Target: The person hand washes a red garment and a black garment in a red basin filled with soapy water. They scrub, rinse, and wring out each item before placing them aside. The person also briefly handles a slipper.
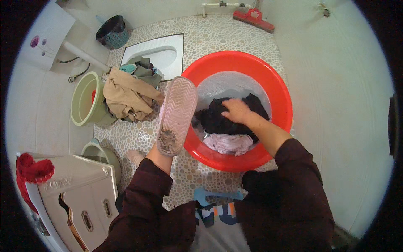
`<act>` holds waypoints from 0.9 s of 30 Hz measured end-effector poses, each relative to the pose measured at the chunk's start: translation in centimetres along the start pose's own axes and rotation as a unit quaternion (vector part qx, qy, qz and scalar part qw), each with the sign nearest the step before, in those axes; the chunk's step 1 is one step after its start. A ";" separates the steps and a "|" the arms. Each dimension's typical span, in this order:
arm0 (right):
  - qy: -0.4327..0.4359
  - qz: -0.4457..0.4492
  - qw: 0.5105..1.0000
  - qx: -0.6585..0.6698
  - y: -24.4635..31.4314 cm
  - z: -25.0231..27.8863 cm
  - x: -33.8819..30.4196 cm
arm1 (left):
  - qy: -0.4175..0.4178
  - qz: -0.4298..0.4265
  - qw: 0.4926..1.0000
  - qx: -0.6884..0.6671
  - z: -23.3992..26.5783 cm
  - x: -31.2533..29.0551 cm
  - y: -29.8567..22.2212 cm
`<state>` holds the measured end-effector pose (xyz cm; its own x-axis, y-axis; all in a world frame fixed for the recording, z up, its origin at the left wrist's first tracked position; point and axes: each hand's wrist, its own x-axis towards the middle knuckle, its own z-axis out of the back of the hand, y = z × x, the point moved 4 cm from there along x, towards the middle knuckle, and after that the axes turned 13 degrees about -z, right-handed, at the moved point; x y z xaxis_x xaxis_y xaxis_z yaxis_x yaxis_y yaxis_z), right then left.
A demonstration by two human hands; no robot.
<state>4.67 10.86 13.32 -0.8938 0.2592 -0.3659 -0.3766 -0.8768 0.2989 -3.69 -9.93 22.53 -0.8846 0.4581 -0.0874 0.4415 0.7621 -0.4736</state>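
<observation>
A pink slipper is held up at the left edge of a red basin, its zigzag-patterned sole toward me and worn, dirty patches at the heel. My left hand is behind it; the wrist shows below the heel, but the fingers are hidden. Inside the basin, my right hand grips a bunched black garment in sudsy water, thumb and fingers closed into the cloth. A wet pale pink cloth lies nearer to me in the basin.
Left of the basin, a tan garment and a grey-green one lie heaped beside a pale green bucket. Beyond are a squat toilet and a dark bin. A white cabinet stands near left; a red mop far right.
</observation>
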 end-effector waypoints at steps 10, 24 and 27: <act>0.180 0.081 0.978 -0.071 -2.0 -9.0 4.0 | -0.096 0.057 0.994 0.014 8.0 6.9 8.4; -0.345 -0.284 0.891 0.084 -21.5 -5.9 11.8 | -0.078 0.111 0.990 -0.028 11.1 7.6 11.6; -0.165 -0.394 0.824 0.372 -19.1 -7.0 11.8 | -0.074 0.104 0.992 -0.024 12.0 7.5 11.9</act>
<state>3.07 27.83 -2.88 -0.2718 0.8328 -0.4822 -0.8077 0.0750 0.5848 -6.92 -2.92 5.74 -0.7840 0.5391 -0.3077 0.6207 0.6801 -0.3900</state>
